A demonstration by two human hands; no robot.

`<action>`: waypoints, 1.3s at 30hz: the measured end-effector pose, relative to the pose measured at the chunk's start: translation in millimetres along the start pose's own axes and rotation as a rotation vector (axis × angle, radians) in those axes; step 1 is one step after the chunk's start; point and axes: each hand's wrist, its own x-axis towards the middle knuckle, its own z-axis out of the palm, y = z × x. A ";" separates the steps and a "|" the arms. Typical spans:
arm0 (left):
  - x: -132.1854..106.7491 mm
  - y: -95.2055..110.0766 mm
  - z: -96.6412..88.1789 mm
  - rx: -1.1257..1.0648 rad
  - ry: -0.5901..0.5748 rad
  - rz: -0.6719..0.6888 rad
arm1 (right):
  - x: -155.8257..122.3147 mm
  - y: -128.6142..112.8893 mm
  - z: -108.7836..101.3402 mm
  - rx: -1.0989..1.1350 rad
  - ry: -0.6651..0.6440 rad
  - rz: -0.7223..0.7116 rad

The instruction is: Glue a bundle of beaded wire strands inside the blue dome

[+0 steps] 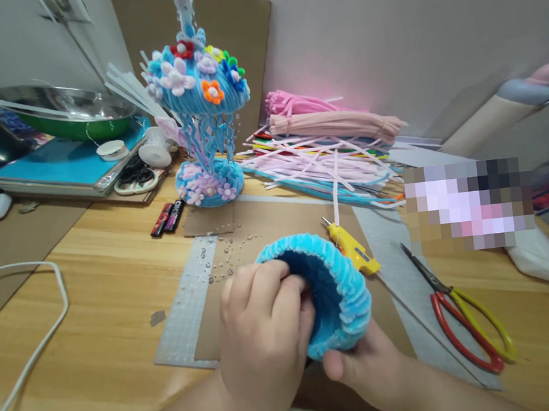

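A blue chenille bowl (334, 284) made of coiled pipe cleaners is held over the cardboard sheet (251, 224) at the table's front. My left hand (263, 331) is curled over its near rim, fingers tucked inside. My right hand (370, 369) grips the bowl from below, thumb against its outer wall. A finished blue pipe-cleaner stand (200, 108) covered in small coloured flowers rises upright at the back centre.
A yellow glue gun (355, 252) lies just behind the bowl. Red-and-yellow scissors (467, 316) rest on the right. A pile of pink and coloured pipe cleaners (326, 141) sits at the back. Small clear beads (216, 257) are scattered on the cutting mat (182, 313). A white cable (33, 335) crosses the left.
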 end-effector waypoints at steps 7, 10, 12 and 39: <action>2.4 -1.6 -3.8 -0.062 -0.003 -0.063 | 2.7 7.1 -4.5 0.074 -0.066 -0.120; 3.8 -1.6 -5.9 -0.049 -0.018 -0.090 | 2.5 6.7 -3.8 0.105 -0.067 -0.109; 4.4 -1.9 -6.3 -0.033 -0.044 -0.098 | 1.7 6.7 -3.1 0.121 -0.073 -0.099; 2.4 -0.6 -1.9 -0.012 -0.027 -0.035 | -2.8 7.8 -3.9 -0.010 -0.141 -0.113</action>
